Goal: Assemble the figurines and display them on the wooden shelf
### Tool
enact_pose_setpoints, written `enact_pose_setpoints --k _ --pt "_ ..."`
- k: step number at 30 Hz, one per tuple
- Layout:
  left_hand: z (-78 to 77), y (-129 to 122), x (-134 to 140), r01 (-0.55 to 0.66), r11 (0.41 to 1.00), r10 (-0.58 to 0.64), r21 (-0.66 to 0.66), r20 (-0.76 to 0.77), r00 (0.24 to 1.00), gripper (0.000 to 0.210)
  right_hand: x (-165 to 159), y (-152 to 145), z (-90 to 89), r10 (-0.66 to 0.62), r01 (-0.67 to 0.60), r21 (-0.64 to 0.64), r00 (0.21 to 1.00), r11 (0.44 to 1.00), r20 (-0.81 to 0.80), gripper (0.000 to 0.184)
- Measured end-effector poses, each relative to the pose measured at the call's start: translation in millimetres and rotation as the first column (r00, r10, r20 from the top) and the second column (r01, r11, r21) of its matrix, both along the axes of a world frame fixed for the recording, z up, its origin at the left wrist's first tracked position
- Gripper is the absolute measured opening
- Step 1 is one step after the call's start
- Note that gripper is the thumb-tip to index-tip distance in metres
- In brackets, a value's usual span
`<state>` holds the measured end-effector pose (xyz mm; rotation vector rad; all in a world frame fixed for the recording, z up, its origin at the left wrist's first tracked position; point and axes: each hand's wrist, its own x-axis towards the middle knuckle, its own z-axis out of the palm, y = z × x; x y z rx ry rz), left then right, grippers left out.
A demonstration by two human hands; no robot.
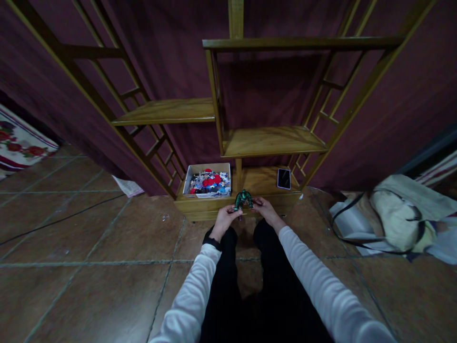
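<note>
Green figure (243, 195) held between the two hands, before the low shelf (257, 181) and just right of the open box (189, 185). The left hand (224, 220) pinches its left lower end; the right hand (264, 209) has its fingertips closed at the opposite end. The piece is probably light, stiff and smooth; thin parts may be fragile, so the thicker middle should offer the safest hold.

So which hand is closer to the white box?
Left hand: it's in front of the white box, near its right end; the right hand is farther right, past the green figure.
</note>
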<state>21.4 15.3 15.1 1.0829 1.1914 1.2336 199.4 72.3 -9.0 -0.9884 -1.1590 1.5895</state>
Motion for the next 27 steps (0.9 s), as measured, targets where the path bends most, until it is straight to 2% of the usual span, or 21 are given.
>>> enact_pose_setpoints --k 11,22,27 --pt "-8.0 2.6 -3.6 -0.082 0.997 0.083 0.007 -0.073 0.994 0.03 -0.8 0.0 0.6 -0.016 0.016 0.004 1.0 1.0 0.016 0.037" --pt "1.3 1.3 -2.0 -0.125 0.991 0.128 0.054 -0.062 0.99 0.027 -0.1 0.6 -1.1 -0.017 0.017 0.015 1.0 1.0 -0.002 0.039" --pt "-1.9 2.7 -2.5 -0.163 0.985 0.166 0.057 -0.069 0.984 0.027 -1.9 -1.8 1.3 -0.018 0.018 0.04 1.0 0.999 -0.001 0.036"
